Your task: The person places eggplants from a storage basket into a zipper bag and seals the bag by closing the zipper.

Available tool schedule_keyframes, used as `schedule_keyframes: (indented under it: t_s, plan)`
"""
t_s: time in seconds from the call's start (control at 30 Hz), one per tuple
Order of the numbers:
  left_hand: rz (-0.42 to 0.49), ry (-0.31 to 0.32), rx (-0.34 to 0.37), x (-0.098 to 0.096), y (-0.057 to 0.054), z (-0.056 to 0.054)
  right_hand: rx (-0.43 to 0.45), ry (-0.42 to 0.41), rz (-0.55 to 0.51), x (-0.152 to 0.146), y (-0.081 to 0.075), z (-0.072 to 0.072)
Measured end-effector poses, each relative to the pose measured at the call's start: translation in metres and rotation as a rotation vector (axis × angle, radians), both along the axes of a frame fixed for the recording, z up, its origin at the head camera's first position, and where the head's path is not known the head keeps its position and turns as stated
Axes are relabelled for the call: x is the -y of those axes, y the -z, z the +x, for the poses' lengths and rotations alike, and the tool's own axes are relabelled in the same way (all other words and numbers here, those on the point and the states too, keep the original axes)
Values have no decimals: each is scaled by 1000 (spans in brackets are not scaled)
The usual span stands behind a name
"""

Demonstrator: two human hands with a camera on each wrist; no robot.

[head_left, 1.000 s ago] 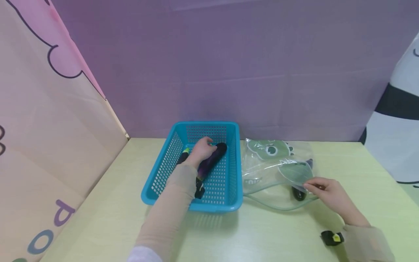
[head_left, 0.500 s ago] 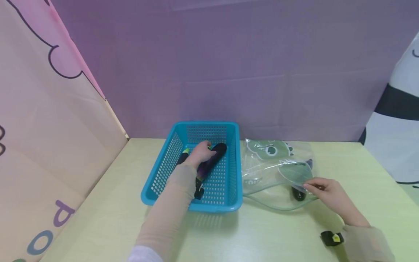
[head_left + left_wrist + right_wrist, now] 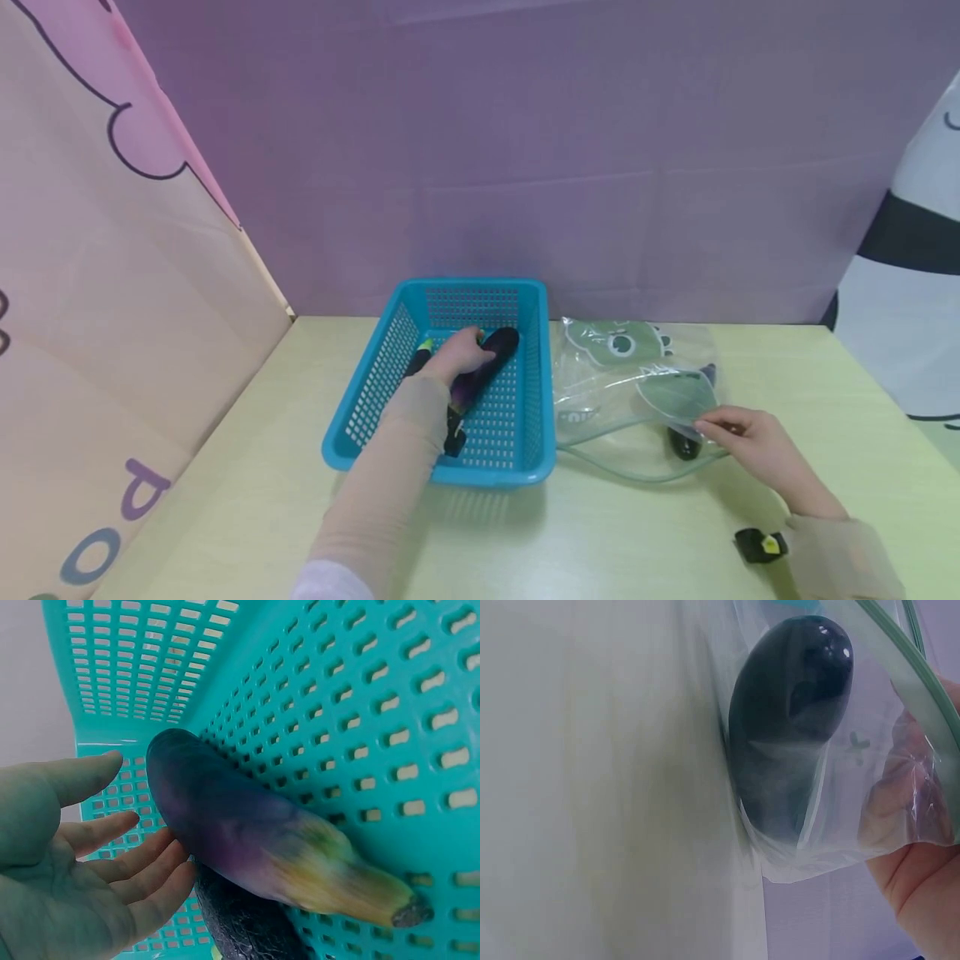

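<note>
In the blue basket [image 3: 542, 375], my left hand [image 3: 459, 354] reaches over a long purple eggplant [image 3: 491, 362]. The left wrist view shows that hand [image 3: 97, 862] with thumb and fingers spread, fingertips right at the eggplant's side [image 3: 225, 817]. Below this eggplant lies a dark, wrinkled long item [image 3: 244, 922], partly hidden. To the left of my hand, a dark item with a bright green tip [image 3: 426, 344] shows. My right hand [image 3: 750, 442] pinches the edge of a clear zip bag [image 3: 600, 387]. Inside it lies a dark, glossy eggplant [image 3: 791, 712].
Basket and bag sit side by side on a pale yellow table [image 3: 615, 542], against a purple backdrop [image 3: 525, 167]. Green zip strips [image 3: 922, 667] line the bag's mouth. Black wrist devices [image 3: 759, 546] sit at both wrists. A printed panel [image 3: 150, 317] stands on the left.
My left hand has shifted slightly toward me over the eggplant in the basket, its thumb lower along it. My right hand and the bag stay in place.
</note>
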State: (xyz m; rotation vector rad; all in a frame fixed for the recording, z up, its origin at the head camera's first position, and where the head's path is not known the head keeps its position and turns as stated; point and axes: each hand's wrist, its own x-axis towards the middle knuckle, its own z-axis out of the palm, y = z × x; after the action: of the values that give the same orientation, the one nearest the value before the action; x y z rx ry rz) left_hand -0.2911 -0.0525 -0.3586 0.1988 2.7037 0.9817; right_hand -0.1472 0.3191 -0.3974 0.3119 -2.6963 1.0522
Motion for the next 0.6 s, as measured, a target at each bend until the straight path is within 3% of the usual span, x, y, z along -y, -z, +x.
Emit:
schedule_keyframes:
  t_s: [0.6]
  plan:
    - [-119,62,4,-1,11,-7,27,8,8,2,-2,1]
